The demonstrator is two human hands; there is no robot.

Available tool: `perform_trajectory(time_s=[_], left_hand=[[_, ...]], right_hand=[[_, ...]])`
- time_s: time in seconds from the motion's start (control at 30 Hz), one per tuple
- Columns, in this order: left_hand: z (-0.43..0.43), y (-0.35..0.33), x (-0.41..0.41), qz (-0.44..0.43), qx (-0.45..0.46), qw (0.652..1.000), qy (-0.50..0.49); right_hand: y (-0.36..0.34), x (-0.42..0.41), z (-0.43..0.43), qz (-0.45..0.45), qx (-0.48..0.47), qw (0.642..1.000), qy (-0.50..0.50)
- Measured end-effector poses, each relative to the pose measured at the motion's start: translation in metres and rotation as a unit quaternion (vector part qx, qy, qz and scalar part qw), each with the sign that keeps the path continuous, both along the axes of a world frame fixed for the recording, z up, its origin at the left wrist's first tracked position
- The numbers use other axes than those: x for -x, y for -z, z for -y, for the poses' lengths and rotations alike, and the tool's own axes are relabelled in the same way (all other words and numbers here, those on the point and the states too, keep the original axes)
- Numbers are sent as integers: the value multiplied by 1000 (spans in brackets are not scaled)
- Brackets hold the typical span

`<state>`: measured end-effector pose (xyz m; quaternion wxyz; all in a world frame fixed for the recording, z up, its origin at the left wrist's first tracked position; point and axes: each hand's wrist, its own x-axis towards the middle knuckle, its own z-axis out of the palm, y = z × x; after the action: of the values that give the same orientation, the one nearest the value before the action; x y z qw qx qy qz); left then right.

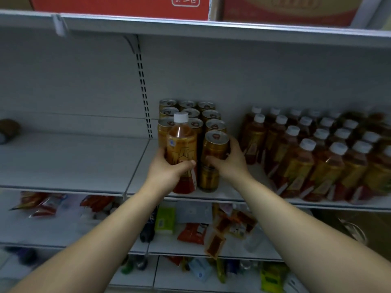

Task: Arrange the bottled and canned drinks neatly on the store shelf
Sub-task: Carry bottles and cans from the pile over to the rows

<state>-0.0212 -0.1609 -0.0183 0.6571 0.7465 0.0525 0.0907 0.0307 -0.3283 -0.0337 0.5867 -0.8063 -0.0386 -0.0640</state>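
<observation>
While the left hand (169, 169) grips a white-capped tea bottle (181, 142) at the front edge of the shelf (74, 161), the right hand (231, 162) clasps the upper gold can (214, 146), stacked on 1 other beside it; more cans (190, 112) stand behind.

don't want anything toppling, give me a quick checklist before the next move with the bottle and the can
1. Left hand grips bottle: ok.
2. Right hand grips top can: ok.
3. Bottle upright: ok.
4. Top can seated squarely on lower can: cannot tell.
5. Bottle grouped with bottle rows: not ok, it stands in front of the cans.
6. Free shelf space on the left: ok.
</observation>
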Motion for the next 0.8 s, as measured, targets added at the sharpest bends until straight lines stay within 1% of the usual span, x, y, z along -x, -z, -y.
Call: perform_trajectory(time_s=[0.1, 0.27, 0.33, 0.43, 0.53, 0.7, 0.8], left_hand=[[-2, 0, -2, 3, -4, 1000, 14], [2, 1, -7, 22, -18, 999, 37], [9, -1, -7, 26, -24, 998, 56], [29, -7, -6, 32, -27, 995, 87], [60, -12, -4, 39, -30, 991, 121], [123, -8, -7, 52, -58, 986, 146], [158, -2, -17, 31, -54, 988, 139]], right_hand=[[1, -4, -5, 13, 34, 999, -9], [-13, 2, 5, 3, 86, 996, -30], [-25, 0, 23, 7, 141, 990, -12], [-49, -11, 65, 36, 286, 956, 51], [-69, -22, 114, 72, 389, 915, 74], [-82, -42, 189, 43, 485, 868, 96], [-80, -59, 223, 1, 504, 861, 66]])
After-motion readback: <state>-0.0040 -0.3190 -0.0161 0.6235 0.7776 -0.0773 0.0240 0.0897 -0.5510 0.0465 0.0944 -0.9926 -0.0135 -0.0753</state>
